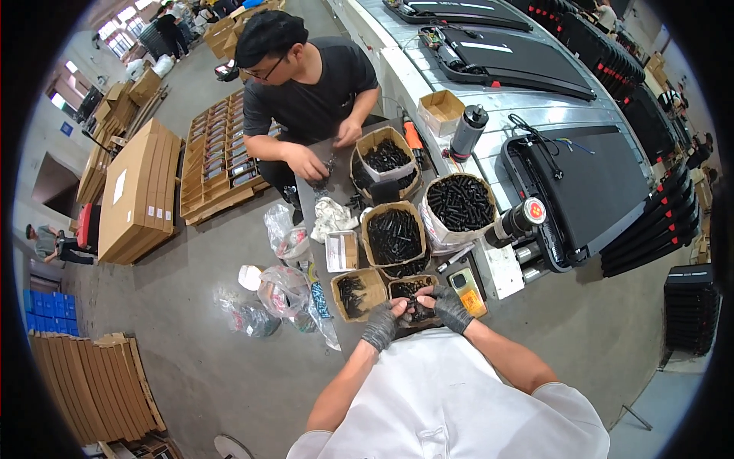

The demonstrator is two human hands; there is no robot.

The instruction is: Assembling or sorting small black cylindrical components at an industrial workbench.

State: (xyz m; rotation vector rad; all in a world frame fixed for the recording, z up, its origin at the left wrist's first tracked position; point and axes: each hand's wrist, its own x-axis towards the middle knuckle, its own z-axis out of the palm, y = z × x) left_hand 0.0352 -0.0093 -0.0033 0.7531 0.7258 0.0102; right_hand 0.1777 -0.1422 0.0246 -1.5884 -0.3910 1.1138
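Observation:
My left hand [384, 321] and my right hand [449, 307], both in grey fingerless gloves, meet just in front of me. Their fingertips pinch together above a small cardboard box [391, 291] of dark parts. Whatever lies between the fingers is too small to make out. Left of it stands another open carton [370, 284] with black screws at its bottom. Beyond these, a larger carton [368, 239] holds many long black screws. A white-sided carton [437, 237] is full of short black cylindrical parts. A phone [459, 281] lies beside my right hand.
Across the table a co-worker [321, 92] handles small parts beside another carton [369, 170]. A white cloth [332, 218] and a small white box [342, 251] lie on the left. Plastic bags [283, 291] hang there. At right, a conveyor [489, 115] carries black panels [604, 176].

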